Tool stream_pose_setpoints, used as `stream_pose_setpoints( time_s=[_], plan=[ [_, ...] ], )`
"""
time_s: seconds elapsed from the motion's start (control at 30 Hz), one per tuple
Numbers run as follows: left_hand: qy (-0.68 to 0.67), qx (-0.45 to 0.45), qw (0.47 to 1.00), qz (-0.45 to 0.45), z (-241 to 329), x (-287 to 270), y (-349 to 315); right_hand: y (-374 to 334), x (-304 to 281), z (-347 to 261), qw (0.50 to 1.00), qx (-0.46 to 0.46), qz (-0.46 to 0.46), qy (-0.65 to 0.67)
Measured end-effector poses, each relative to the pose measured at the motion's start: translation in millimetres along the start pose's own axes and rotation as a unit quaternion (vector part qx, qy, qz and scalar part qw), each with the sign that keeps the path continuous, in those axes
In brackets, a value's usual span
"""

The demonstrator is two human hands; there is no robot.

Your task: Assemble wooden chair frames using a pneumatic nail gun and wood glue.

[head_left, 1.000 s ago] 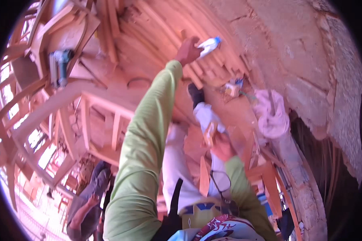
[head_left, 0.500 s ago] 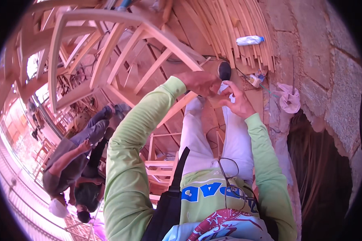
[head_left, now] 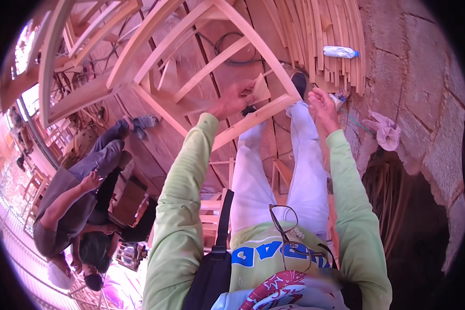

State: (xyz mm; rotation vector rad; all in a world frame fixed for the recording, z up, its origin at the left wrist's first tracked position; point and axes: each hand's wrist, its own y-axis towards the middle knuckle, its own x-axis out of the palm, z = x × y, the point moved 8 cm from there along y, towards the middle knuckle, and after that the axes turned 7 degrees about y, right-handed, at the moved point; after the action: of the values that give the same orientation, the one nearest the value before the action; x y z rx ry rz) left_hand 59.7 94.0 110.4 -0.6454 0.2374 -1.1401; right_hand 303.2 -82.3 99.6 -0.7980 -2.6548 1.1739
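My left hand (head_left: pixel 235 99) is closed on a small flat tan piece (head_left: pixel 262 88), like a folded sheet of sandpaper. It holds the piece inside the corner of a pale wooden chair frame (head_left: pixel 253 120), above the near rail. My right hand (head_left: pixel 323 107) is just right of the frame's corner, fingers loosely bent and apart, with nothing visible in it. The frame's slats and curved legs reach away to the far left. Whether the tan piece touches the wood I cannot tell.
Long wooden strips (head_left: pixel 338 31) lie at the far right with a plastic bottle (head_left: pixel 341 52) on them. A pink cloth (head_left: pixel 385 130) hangs by the broken wall (head_left: pixel 423 108). Cables lie on the floor. Two people (head_left: pixel 70 199) are at the left.
My hands were together over the frame's corner and have moved apart. The left went left with the tan piece, now plainly visible; the right went right. The view has shifted slightly.
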Motion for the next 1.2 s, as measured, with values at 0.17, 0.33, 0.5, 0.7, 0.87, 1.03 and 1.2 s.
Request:
stream_pose_setpoints(
  time_s=[0.17, 0.33, 0.5, 0.7, 0.87, 1.03, 1.2],
  plan=[
    [-0.125, -0.008, 0.992, 0.027, -60.9, 29.4, 29.1, 36.1, 2.5, 27.6, 0.998, 0.051, -0.005, 0.030],
    [-0.159, -0.002, 0.985, 0.068, -77.1, 48.1, 49.4, 30.7, 34.8, 37.6, 0.994, 0.087, -0.038, 0.048],
    [-0.151, 0.012, 0.986, 0.066, -84.6, 61.2, 63.7, 19.1, 40.8, 28.5, 0.994, 0.078, -0.036, 0.065],
    [-0.164, -0.033, 0.985, 0.039, -105.4, 72.9, 77.0, 18.9, 41.1, 26.3, 0.997, 0.064, -0.031, 0.032],
    [-0.165, -0.024, 0.986, 0.026, -108.3, 74.5, 83.2, 15.6, 43.9, 25.6, 0.996, 0.061, -0.032, 0.053],
    [-0.180, -0.040, 0.982, 0.026, -103.8, 77.9, 82.2, 16.1, 41.6, 27.3, 0.997, 0.056, -0.033, 0.046],
    [-0.185, -0.027, 0.981, 0.042, -95.5, 76.8, 80.4, 15.1, 44.0, 26.4, 0.997, 0.044, -0.038, 0.049]
  ],
)
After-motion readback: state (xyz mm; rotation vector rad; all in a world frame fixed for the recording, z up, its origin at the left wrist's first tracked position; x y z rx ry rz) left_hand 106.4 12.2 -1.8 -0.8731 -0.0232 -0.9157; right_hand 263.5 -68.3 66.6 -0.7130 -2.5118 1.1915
